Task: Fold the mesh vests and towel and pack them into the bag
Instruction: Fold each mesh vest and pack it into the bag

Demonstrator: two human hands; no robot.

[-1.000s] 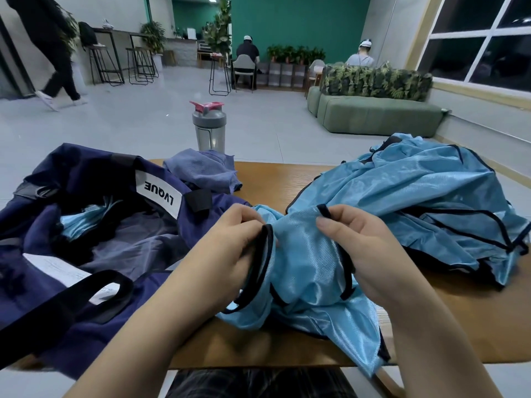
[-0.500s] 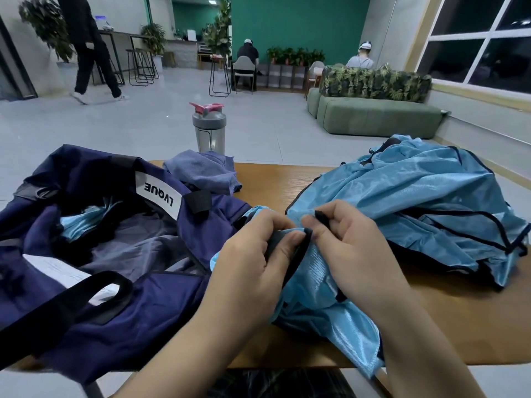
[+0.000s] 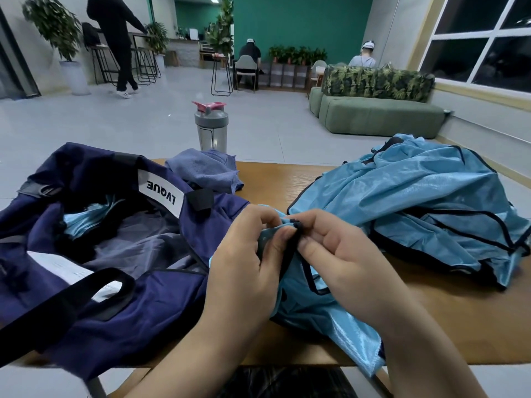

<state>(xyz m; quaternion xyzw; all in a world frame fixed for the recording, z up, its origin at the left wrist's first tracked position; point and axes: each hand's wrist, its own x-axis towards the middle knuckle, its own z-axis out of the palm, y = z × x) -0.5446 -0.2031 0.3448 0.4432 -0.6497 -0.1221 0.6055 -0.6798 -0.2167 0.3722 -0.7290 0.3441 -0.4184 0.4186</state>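
A light-blue mesh vest (image 3: 324, 317) with black trim hangs bunched over the table's near edge. My left hand (image 3: 247, 259) and my right hand (image 3: 336, 254) meet above it, and both pinch its black-edged strap between fingers and thumb. The open navy bag (image 3: 120, 254) lies on the left with a folded blue vest (image 3: 86, 219) inside. A pile of more blue mesh vests (image 3: 416, 208) covers the right of the table. The crumpled blue towel (image 3: 207, 170) lies behind the bag.
A grey shaker bottle (image 3: 212, 127) with a pink lid stands at the wooden table's (image 3: 275, 179) far edge. The bag's black handle (image 3: 74, 300) loops at the front left. A green sofa and several people are far back in the room.
My hands have come together, bringing the two black-trimmed edges of the vest against each other. A person in the background has walked right to the bar stools.
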